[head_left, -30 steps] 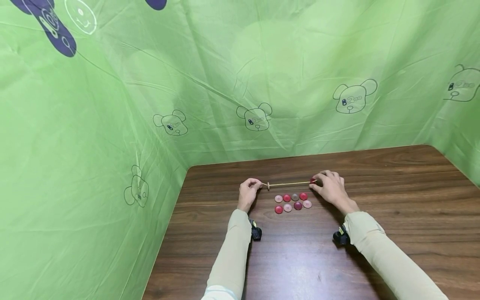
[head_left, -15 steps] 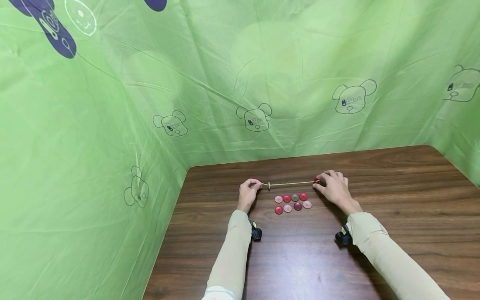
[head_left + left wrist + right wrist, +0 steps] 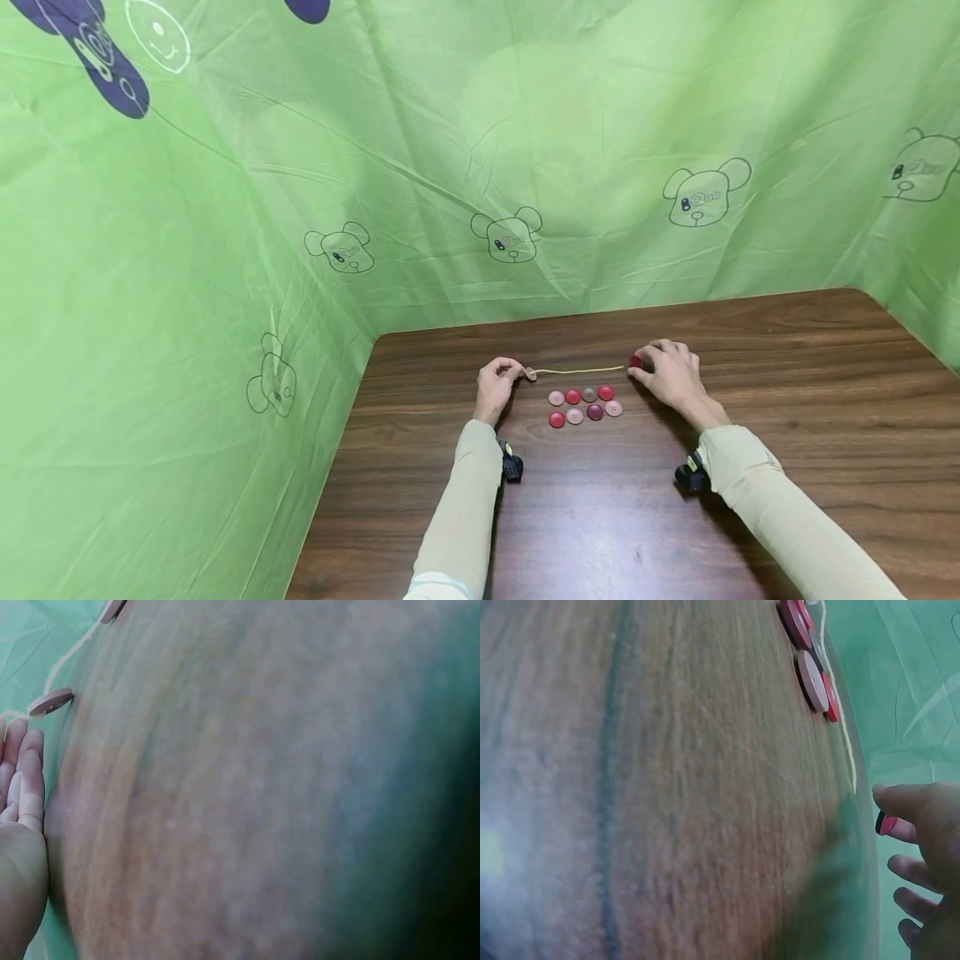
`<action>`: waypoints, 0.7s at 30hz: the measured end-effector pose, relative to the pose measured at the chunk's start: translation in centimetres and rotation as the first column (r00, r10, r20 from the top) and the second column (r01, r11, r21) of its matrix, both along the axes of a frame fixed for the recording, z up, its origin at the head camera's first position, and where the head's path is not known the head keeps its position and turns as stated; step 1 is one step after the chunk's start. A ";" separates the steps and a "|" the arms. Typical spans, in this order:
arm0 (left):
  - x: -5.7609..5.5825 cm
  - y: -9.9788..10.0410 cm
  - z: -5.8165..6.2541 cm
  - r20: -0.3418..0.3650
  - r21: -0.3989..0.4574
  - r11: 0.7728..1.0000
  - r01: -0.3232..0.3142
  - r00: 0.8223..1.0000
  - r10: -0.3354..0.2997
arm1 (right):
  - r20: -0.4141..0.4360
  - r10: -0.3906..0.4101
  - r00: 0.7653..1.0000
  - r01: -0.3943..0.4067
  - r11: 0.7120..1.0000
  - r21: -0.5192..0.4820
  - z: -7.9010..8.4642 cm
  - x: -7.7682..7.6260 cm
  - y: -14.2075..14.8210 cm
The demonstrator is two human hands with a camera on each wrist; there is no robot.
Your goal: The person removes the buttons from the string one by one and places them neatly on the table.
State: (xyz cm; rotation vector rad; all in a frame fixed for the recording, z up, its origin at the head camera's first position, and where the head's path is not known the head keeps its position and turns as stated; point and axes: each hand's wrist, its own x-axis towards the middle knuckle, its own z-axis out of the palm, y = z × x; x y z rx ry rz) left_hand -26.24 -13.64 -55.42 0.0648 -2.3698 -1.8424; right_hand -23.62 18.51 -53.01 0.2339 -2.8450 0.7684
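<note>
Near the back of the table my left hand (image 3: 495, 390) pinches one end of a thin yellowish string (image 3: 577, 371). A brownish-pink button (image 3: 531, 374) is threaded on it, right by the fingertips; the left wrist view shows this button (image 3: 50, 702) tilted on the string. To the right, the thumb and fingers of my right hand (image 3: 670, 379) pinch a dark red button (image 3: 635, 362). The string's free end stops just short of that button, with a small gap. In the right wrist view the held button (image 3: 887, 823) shows between thumb and index finger, the other fingers spread.
In front of the string several buttons lie in two rows, among them a pale pink button (image 3: 613, 408), a purple-red button (image 3: 595, 412), a grey-brown button (image 3: 588, 394) and a red button (image 3: 557, 420). A green curtain (image 3: 585, 275) hangs behind the brown wooden table (image 3: 817, 400).
The string was taut between both hands, reaching the red button; now it is slack and its right end is free. My right hand has shifted slightly right. The threaded button has swung toward the left fingers.
</note>
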 end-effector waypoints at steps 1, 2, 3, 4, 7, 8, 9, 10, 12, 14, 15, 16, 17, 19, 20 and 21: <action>0.0 0.0 0.0 0.000 -0.002 1.000 0.000 1.000 0.000 | 0.000 0.003 1.000 -0.003 1.000 0.005 0.1 0.1 -0.1; 0.1 0.0 0.1 0.001 -0.004 1.000 0.000 1.000 0.000 | -0.001 0.010 1.000 -0.010 1.000 0.008 0.2 0.2 -0.2; 0.1 0.0 0.1 0.001 -0.007 1.000 0.000 1.000 0.000 | -0.001 0.017 1.000 -0.017 1.000 0.010 0.2 0.3 -0.3; 0.1 0.0 0.1 0.002 -0.015 1.000 -0.002 1.000 0.002 | -0.002 0.027 1.000 -0.027 1.000 0.015 0.3 0.5 -0.4; 0.1 0.0 0.2 0.002 -0.031 1.000 -0.006 1.000 0.006 | -0.009 0.061 0.998 -0.061 0.997 0.038 0.4 0.9 -0.6; 0.1 0.0 0.2 0.001 -0.031 0.999 -0.006 1.000 0.006 | -0.010 0.077 0.997 -0.076 0.996 0.048 0.3 1.0 -0.7; 0.1 0.0 0.2 -0.001 -0.032 0.999 -0.006 1.000 0.006 | -0.010 0.089 0.996 -0.088 0.994 0.058 0.3 1.1 -0.8; 0.1 0.0 0.2 -0.003 -0.028 1.000 -0.005 1.000 0.005 | -0.010 0.101 0.995 -0.100 0.993 0.066 0.2 1.2 -0.8; 0.1 0.0 0.3 -0.005 -0.019 1.000 -0.003 1.000 0.003 | -0.008 0.119 0.993 -0.118 0.990 0.079 0.1 1.5 -1.0; 0.1 0.0 0.3 -0.003 -0.011 1.000 0.000 1.000 0.000 | -0.009 0.129 0.992 -0.127 0.988 0.089 0.1 1.7 -1.1; 0.1 0.1 0.3 -0.002 -0.009 1.000 0.000 1.000 0.000 | -0.009 0.131 0.991 -0.130 0.987 0.091 0.1 1.8 -1.1; 0.1 0.1 0.3 0.000 -0.008 1.000 0.000 1.000 0.000 | -0.008 0.133 0.991 -0.132 0.987 0.095 0.0 1.8 -1.1; 0.1 0.1 0.3 0.000 -0.010 1.000 -0.001 1.000 0.001 | -0.009 0.135 0.991 -0.133 0.986 0.099 0.1 1.9 -1.2; 0.1 0.1 0.3 -0.004 -0.009 1.000 -0.002 1.000 0.002 | -0.008 0.139 0.990 -0.137 0.985 0.102 0.1 2.1 -1.2; 0.2 0.1 0.3 -0.007 -0.008 1.000 -0.003 1.000 0.002 | -0.005 0.143 0.990 -0.142 0.985 0.102 0.2 2.1 -1.3; 0.2 0.1 0.3 -0.010 -0.010 1.000 -0.004 1.000 0.004 | -0.004 0.145 0.989 -0.144 0.984 0.104 0.2 2.2 -1.3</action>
